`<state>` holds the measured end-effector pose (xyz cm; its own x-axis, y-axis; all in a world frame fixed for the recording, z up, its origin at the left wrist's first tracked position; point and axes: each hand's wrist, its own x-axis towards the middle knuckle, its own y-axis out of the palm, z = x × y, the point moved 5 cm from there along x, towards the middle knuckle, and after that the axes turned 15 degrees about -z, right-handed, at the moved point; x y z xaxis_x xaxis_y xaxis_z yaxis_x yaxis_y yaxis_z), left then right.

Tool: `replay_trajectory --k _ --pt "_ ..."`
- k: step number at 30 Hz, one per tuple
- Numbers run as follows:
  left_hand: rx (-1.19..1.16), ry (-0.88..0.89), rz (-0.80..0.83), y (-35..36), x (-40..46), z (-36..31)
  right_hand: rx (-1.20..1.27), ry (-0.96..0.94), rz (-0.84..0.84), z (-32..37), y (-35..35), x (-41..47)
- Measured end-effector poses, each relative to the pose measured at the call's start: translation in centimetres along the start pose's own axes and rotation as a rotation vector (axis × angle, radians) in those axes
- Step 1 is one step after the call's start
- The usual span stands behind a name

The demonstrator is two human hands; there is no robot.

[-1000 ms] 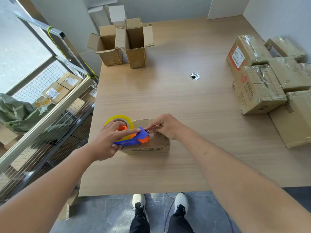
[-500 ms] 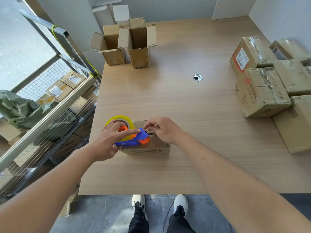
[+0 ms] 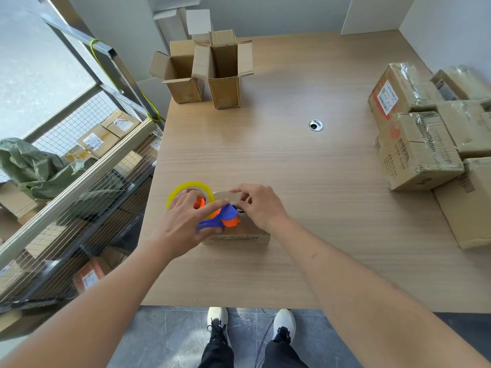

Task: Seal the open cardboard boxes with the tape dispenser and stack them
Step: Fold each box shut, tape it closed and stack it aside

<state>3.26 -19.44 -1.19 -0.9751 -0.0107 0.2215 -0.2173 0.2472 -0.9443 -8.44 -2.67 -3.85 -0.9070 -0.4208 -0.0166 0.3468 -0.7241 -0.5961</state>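
Near the bench [image 3: 305, 208] front edge, left hand [image 3: 183, 224] grips the tape dispenser [image 3: 225, 217] on a small cardboard box [image 3: 239, 236]; right hand [image 3: 259, 205] pinches its flaps. Likely light, crushable: hold by the edges.

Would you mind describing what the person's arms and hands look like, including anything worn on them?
Both forearms are bare up to the frame edge: no sleeves in view. The left hand and right hand wear no gloves, and no rings, watch or wristband show on the visible sides. Lower down, the person wears dark trousers and white trainers with black laces.
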Motion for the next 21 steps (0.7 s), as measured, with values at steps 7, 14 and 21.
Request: replay_trajectory --k 7,14,21 --pt "0.0 -0.003 -0.115 1.1 -1.2 0.4 -0.053 0.036 -0.068 -0.3 -0.1 -1.5" --pt "-0.014 -0.021 -0.072 0.5 -1.0 0.1 -0.066 0.119 -0.164 -2.2 -3.0 -3.6" --pt "-0.019 -0.032 -0.023 0.3 -0.9 -0.3 0.034 0.375 -0.155 -5.8 -7.0 -4.4"
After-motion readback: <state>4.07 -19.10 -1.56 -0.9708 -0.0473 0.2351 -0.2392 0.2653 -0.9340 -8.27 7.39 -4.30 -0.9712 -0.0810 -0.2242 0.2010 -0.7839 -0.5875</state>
